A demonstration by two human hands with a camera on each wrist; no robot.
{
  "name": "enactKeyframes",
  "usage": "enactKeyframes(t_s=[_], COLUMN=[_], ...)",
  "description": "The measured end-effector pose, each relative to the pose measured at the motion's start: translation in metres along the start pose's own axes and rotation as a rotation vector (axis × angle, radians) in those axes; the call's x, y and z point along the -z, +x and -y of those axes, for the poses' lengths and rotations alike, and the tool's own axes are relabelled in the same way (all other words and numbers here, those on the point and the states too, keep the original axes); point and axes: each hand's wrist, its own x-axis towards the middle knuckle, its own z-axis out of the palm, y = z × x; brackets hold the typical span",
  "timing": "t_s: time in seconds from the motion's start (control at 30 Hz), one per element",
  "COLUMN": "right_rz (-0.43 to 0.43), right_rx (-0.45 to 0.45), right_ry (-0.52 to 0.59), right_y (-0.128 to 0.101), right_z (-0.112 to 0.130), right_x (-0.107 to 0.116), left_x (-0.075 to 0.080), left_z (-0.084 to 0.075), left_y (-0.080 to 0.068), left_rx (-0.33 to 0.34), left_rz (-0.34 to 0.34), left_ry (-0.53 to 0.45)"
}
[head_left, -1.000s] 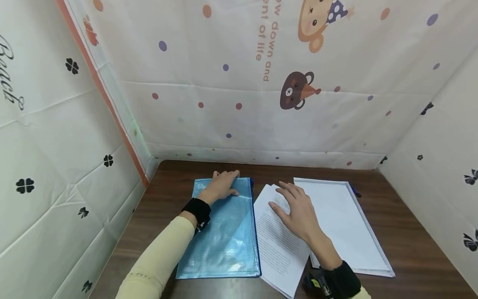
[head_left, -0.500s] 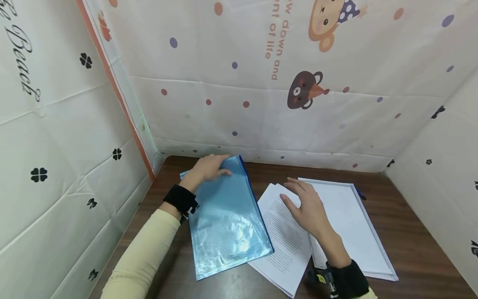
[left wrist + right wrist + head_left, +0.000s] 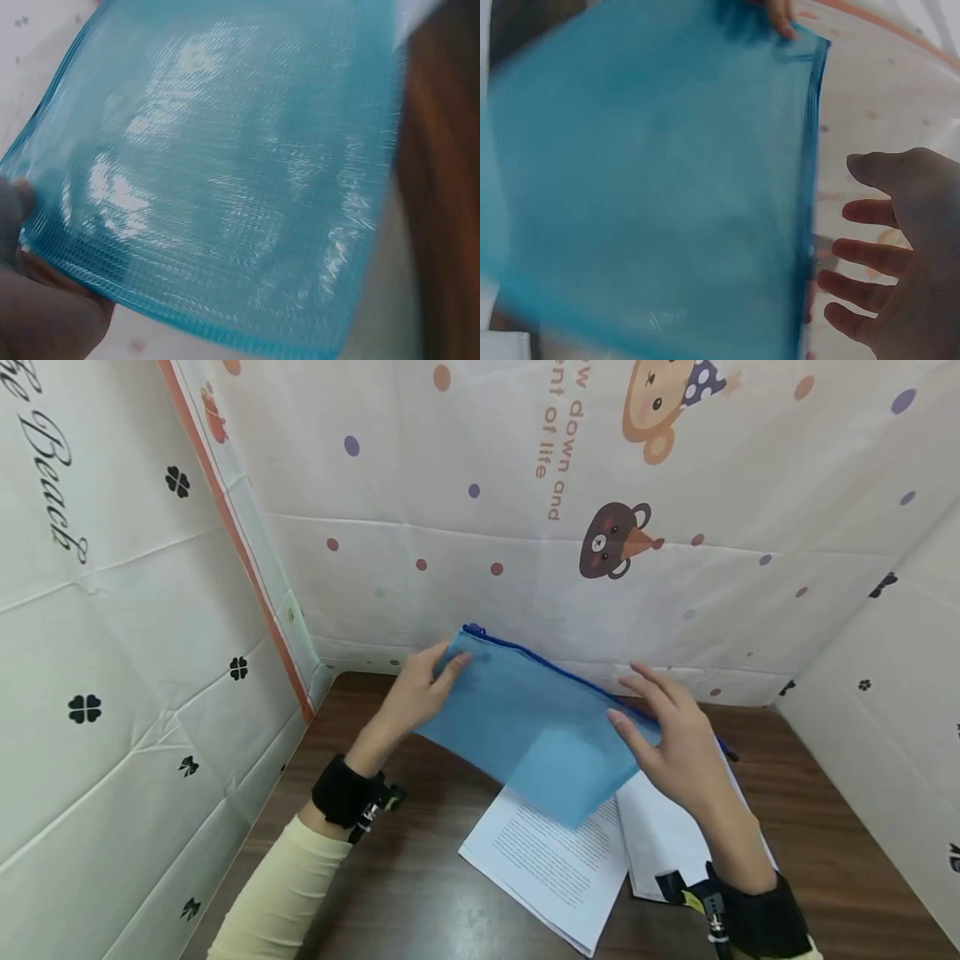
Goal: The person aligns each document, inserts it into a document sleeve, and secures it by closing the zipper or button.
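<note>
Currently, I am watching the left hand (image 3: 416, 693) pinching a blue pouch (image 3: 525, 718) at one short edge, its thumb lying on the near face and the other fingers going behind. The pouch is hanging at a slant above the table (image 3: 420, 877), stretching from those left fingers across toward the right hand (image 3: 678, 743). Its dark blue zip (image 3: 558, 671) is running along the upper edge, with the zip slider (image 3: 474, 629) sitting just beyond the left fingertips. The right hand is holding nothing: its fingers are spreading wide, thumb well apart from the rest. From the head camera I am seeing them in front of the pouch's right end; from the right wrist I am seeing a gap between them and the zip. Between the two hands, nearer the body than either set of fingers, printed sheets (image 3: 547, 864) are lying on the table, their far end hiding behind the pouch's lower corner. Below the right fingers, a white flat sheet (image 3: 656, 827) is lying beside them, partly hidden by the pouch and that hand.
</note>
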Motion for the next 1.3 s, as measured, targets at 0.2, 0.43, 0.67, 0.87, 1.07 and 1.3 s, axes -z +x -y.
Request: enactKeyframes(t_s=[0.2,0.43,0.67,0.87,1.07,1.3], right_rz=[-0.016,0.067,0.130,0.221,0.279,0.272], right_rx=[0.104,0.235,0.290,0.332,0.322,0.336], right_ry=[0.022,0.066,0.089,0.108,0.072,0.051], right_y=[0.013,0.024,0.032,0.034,0.034,0.033], right_z=[0.018,0.037,0.044,0.051,0.057,0.061], right_x=[0.007,-0.009,-0.014,-0.023,-0.032,-0.036], left_x=[-0.058,-0.113,-0.134,-0.141,-0.139,-0.127], left_z=[-0.008,-0.007,-0.004,0.001,-0.001,-0.010], left_y=[-0.024,-0.044,-0.051,-0.061,-0.065,-0.066], left_rx=[0.020,-0.022,-0.048,-0.104,-0.099,-0.082], left_rz=[-0.142,-0.217,-0.132,-0.029,0.002,0.029], left_ry=[-0.290,-0.417,-0.432,-0.443,-0.472,-0.484])
